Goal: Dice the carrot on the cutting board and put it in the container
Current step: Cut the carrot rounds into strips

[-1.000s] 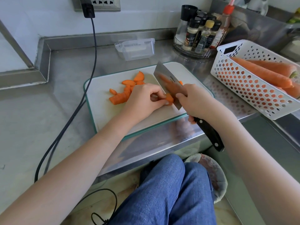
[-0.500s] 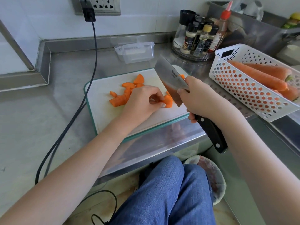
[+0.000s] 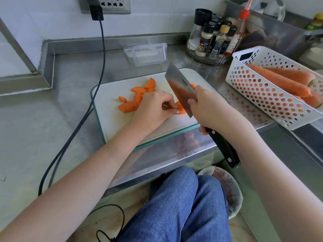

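Left hand (image 3: 155, 106) curled over carrot piece (image 3: 180, 107) at cutting board (image 3: 111, 117) centre, fingertips pinching it. Right hand (image 3: 208, 106) wrapped round cleaver (image 3: 180, 89) where blade meets handle; blade tilted, edge down just beside carrot piece at its 3 o'clock. Cut carrot slices (image 3: 135, 99) heaped at 9 to 11 o'clock of left hand. Clear container (image 3: 146, 55) on counter (image 3: 35, 123) at board's 12 o'clock. White basket (image 3: 262, 95) with whole carrots at 3 o'clock.
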A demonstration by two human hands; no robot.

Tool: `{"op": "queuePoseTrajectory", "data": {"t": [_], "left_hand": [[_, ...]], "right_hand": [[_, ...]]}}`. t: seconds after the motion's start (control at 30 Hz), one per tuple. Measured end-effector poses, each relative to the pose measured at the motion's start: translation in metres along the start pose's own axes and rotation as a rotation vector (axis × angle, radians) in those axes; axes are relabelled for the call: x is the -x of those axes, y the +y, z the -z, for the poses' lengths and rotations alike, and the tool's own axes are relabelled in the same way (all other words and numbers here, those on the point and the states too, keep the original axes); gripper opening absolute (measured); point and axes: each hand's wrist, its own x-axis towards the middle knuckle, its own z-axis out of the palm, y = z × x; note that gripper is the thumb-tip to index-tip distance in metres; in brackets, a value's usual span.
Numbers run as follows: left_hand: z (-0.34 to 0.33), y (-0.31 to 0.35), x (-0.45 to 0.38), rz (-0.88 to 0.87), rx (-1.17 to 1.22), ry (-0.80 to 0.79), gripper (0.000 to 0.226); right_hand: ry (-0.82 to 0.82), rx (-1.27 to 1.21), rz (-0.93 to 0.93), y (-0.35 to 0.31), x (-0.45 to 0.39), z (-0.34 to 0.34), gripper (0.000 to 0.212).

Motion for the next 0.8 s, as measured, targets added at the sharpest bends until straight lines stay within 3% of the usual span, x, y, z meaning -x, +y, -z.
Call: {"op": "queuePoseTrajectory", "data": {"t": [0.23, 0.37, 0.53, 0.8], "left_hand": [[0.000, -0.001, 0.001, -0.006, 0.013, 0.004, 0.014], [-0.001, 0.000, 0.001, 0.009, 0.043, 0.017, 0.014], [0.003, 0.004, 0.002, 0.072, 0.100, 0.017, 0.009], [0.010, 0.003, 0.002, 0.096, 0.044, -0.002, 0.011]], "right_hand": [[0.090, 0.127, 0.029, 0.006, -0.008, -0.034, 0.009], [0.006, 0.035, 0.054, 0.013, -0.014, -0.017, 0.013], [0.027, -0.110, 0.034, 0.008, -0.013, 0.004, 0.014], [0.029, -0.077, 0.053, -0.004, -0.004, 0.002, 0.014]]}}
